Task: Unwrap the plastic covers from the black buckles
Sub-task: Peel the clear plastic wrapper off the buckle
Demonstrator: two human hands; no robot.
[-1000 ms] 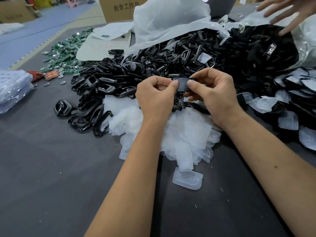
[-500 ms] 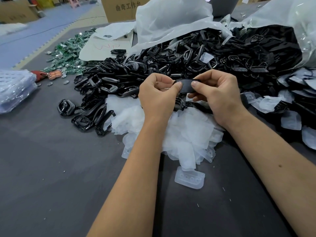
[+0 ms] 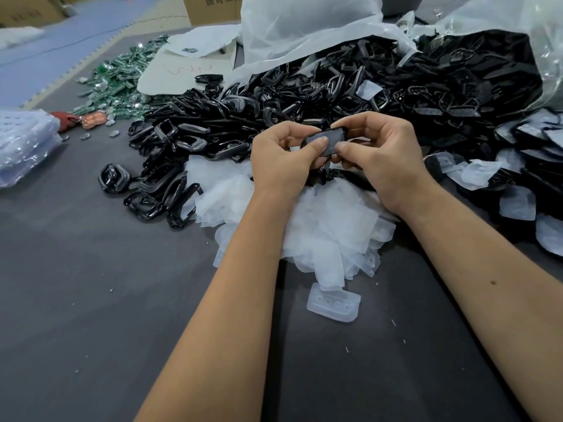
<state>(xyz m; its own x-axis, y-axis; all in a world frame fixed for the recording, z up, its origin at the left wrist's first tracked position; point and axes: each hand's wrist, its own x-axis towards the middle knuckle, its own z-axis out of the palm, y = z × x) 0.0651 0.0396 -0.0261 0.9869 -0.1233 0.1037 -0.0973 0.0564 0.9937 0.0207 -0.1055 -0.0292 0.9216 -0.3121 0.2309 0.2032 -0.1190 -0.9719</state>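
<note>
Both hands hold one black buckle still in its thin plastic cover, above the table's middle. My left hand pinches its left end between thumb and fingers. My right hand pinches the right end the same way. Just below the hands lies a heap of removed translucent covers. A wide pile of bare black buckles spreads behind and to the left. Covered buckles lie at the right.
A big clear bag of black parts and a white plastic sheet stand at the back. Green pieces lie far left, a stack of clear trays at the left edge, a cardboard box behind. One loose cover sits on the dark table.
The other person's hand at the top right has gone from view. My hands stay together on the buckle, turning it slightly so its flat covered face shows.
</note>
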